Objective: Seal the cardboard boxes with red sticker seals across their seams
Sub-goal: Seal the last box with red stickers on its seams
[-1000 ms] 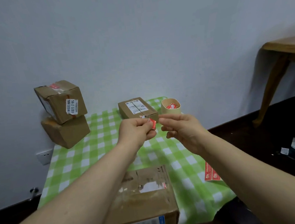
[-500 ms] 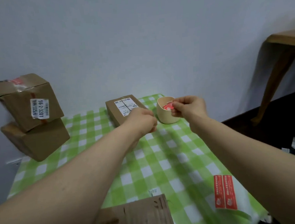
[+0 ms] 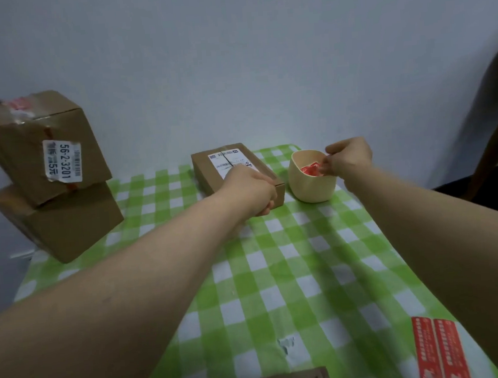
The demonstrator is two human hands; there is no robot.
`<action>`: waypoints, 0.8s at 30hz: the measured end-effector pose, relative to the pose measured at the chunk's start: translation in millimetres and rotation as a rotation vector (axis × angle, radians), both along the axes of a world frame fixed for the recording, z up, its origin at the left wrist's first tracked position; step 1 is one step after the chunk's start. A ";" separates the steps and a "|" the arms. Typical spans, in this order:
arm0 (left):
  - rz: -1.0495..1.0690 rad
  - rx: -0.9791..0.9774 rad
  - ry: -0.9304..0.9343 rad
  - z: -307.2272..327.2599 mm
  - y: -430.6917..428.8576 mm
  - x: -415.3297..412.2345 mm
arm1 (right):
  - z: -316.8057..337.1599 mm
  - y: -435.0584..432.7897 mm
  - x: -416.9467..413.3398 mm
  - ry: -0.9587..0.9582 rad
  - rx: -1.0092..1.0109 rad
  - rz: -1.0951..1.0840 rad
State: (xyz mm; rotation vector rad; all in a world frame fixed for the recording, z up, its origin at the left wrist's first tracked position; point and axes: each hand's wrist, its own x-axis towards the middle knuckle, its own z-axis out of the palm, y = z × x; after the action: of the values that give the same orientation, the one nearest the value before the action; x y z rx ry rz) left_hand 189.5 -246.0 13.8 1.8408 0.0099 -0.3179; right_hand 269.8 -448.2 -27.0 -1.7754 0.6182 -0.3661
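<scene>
Dim, even indoor light, soft shadows (faint), slight motion blur, wide-angle bending at edges

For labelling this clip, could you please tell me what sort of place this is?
Probably a room at home, used as a makeshift packing spot: a green checked tablecloth against a plain wall, stacked boxes, and a sheet of red seals.

Green-checked table (image 3: 278,276): boxes (image 3: 230,160), cup (image 3: 310,190), sticker sheet (image 3: 439,352).
</scene>
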 end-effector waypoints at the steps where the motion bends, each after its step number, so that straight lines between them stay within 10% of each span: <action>1: -0.004 0.002 0.001 -0.1 1.6 0.6 | 2.1 0.6 -2.7 0.001 0.005 -0.001; 9: -0.007 0.018 0.004 11.7 12.4 -18.3 | 20.7 8.4 -52.6 -0.036 -0.044 0.149; 24: -0.129 0.104 -0.055 39.0 19.1 -163.3 | 29.1 -20.9 -240.9 0.490 -0.612 0.605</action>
State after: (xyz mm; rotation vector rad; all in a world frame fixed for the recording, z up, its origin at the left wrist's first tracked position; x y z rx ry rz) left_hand 26.2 -226.8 52.8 1.9568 -0.1328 -0.3618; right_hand 29.0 -469.1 2.1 -2.5624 0.2743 0.3507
